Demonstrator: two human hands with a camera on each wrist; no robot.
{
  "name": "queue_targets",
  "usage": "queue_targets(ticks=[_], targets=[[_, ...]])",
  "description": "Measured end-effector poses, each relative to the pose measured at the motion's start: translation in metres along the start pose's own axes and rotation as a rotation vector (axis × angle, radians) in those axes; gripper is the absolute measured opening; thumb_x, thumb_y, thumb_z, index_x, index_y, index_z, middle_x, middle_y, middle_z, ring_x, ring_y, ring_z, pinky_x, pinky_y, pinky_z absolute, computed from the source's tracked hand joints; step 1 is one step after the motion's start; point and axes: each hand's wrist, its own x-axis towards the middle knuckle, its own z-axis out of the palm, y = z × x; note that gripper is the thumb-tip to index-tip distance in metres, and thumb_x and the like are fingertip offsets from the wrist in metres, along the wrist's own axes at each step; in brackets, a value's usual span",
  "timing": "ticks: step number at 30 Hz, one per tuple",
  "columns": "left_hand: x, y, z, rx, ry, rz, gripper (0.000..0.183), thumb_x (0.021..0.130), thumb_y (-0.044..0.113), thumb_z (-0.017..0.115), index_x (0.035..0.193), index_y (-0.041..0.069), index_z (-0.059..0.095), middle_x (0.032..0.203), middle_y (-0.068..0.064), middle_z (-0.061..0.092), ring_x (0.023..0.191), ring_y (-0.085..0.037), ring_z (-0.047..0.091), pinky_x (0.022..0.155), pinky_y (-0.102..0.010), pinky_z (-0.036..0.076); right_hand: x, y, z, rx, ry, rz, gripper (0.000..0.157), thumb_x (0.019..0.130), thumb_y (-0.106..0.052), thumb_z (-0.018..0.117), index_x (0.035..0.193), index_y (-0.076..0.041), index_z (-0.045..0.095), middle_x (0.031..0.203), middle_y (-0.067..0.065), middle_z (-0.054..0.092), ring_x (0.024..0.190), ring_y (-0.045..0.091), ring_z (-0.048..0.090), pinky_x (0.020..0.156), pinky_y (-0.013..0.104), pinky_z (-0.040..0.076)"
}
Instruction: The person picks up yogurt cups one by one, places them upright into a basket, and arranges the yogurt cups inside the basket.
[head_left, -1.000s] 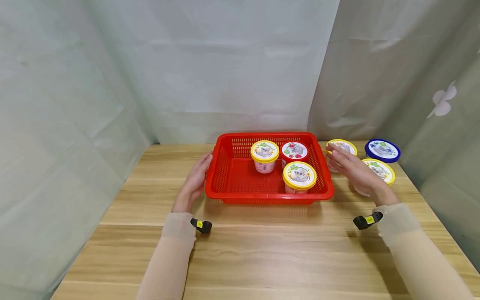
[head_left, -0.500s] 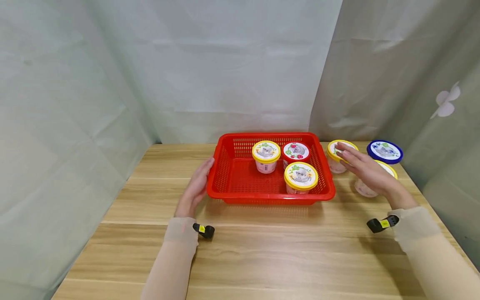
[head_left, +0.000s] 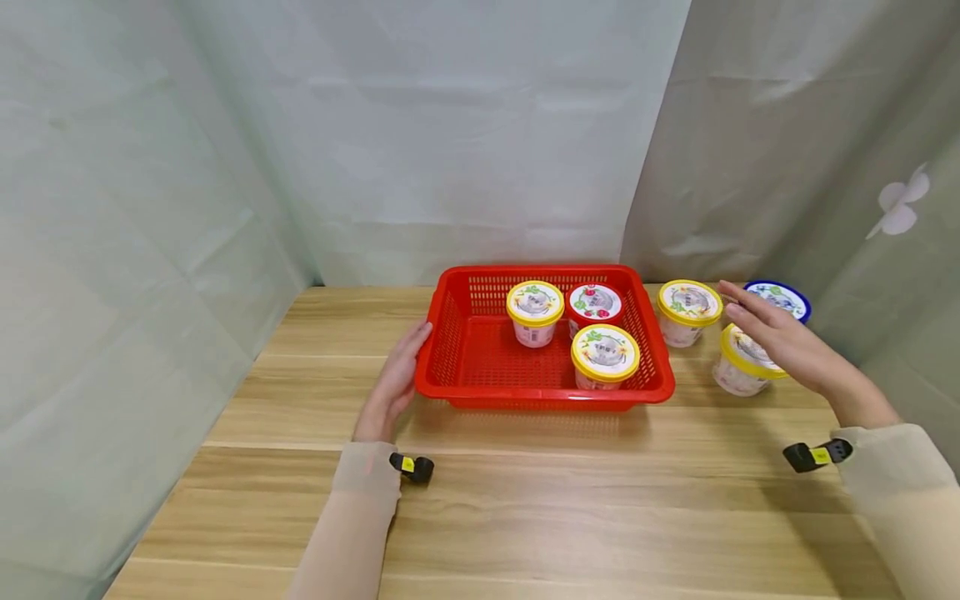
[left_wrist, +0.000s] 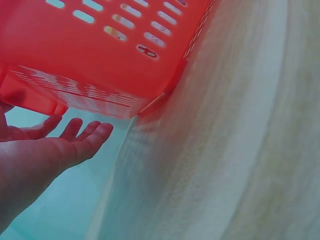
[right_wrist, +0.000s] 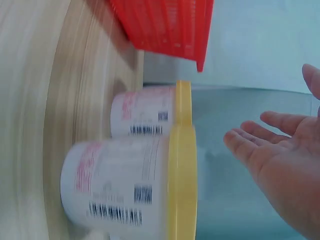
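A red plastic basket [head_left: 543,393] stands on the wooden table. My left hand [head_left: 392,385] touches its left side with relaxed fingers; in the left wrist view they lie loose beside the basket wall [left_wrist: 100,55]. Inside the basket are two yellow-lidded paper tubs, one at the back [head_left: 534,307] and one at the front [head_left: 604,354], plus a red-lidded tub [head_left: 596,303]. My right hand [head_left: 806,354], fingers extended and holding nothing, hovers over the tubs right of the basket. Beneath it are a yellow-lidded tub [head_left: 738,377] and, partly hidden, a blue-lidded tub [head_left: 782,297].
Another yellow-lidded tub [head_left: 688,303] stands just right of the basket, close to its rim. Pale cloth curtains [head_left: 465,142] enclose the table [head_left: 540,517] at the back and both sides. The basket reaches near the back curtain.
My right hand has moved right, away from the basket and over the tubs, uncovering the nearest yellow-lidded tub. My left hand has stayed at the basket's left side.
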Motion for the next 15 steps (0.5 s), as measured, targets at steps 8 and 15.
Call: queue_targets(ticks=[8, 15], targets=[[0.001, -0.001, 0.0, -0.002, -0.027, 0.017, 0.056, 0.114, 0.035, 0.042, 0.162, 0.01, 0.032, 0.153, -0.019, 0.046, 0.129, -0.026, 0.052, 0.098, -0.027, 0.053, -0.01, 0.023, -0.011, -0.165, 0.07, -0.037, 0.065, 0.114, -0.029, 0.042, 0.165, 0.0, 0.015, 0.163, 0.039, 0.016, 0.144, 0.066, 0.017, 0.106, 0.083, 0.019], [0.0, -0.002, -0.001, 0.03, -0.022, -0.002, 0.056, 0.112, 0.041, 0.046, 0.16, 0.014, 0.038, 0.147, -0.018, 0.05, 0.12, -0.023, 0.057, 0.094, -0.026, 0.055, -0.022, 0.046, -0.016, -0.268, 0.123, -0.102, 0.061, 0.111, -0.022, 0.051, 0.159, 0.007, 0.027, 0.159, 0.042, 0.021, 0.143, 0.068, 0.015, 0.108, 0.084, 0.012]])
